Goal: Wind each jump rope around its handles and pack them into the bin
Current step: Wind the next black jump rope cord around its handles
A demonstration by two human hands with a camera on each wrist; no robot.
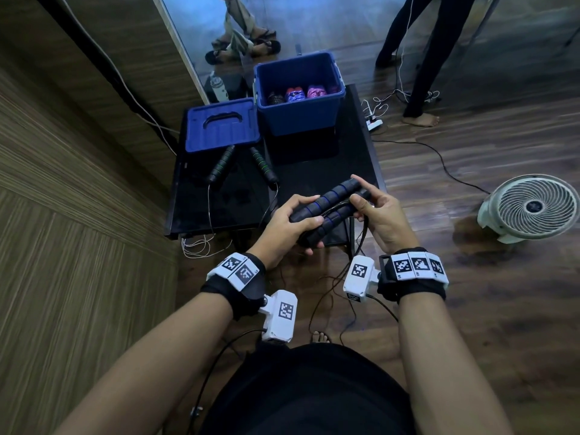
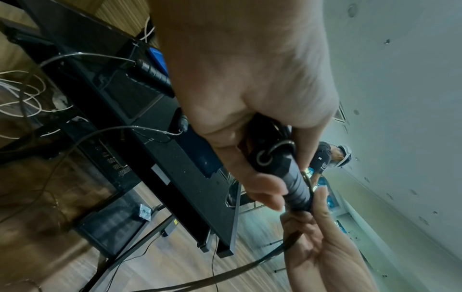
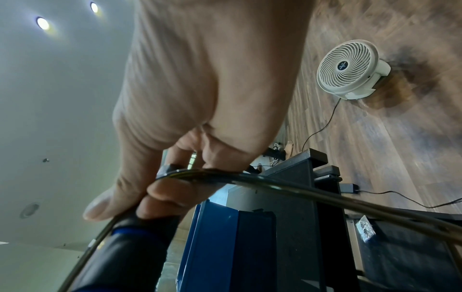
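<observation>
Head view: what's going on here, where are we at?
A person is winding a jump rope. The left hand holds the two blue-ringed handles side by side, while the right hand pinches the cord at the far end of them; most of the cord hangs loose toward the floor. Three wound ropes already lie in the blue bin, whose lid is off beside it. Another rope with green-ringed handles lies unwound on the black table.

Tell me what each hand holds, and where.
Left hand grips the paired blue-ringed handles at their near end; right hand pinches their far end and the cord.
</observation>
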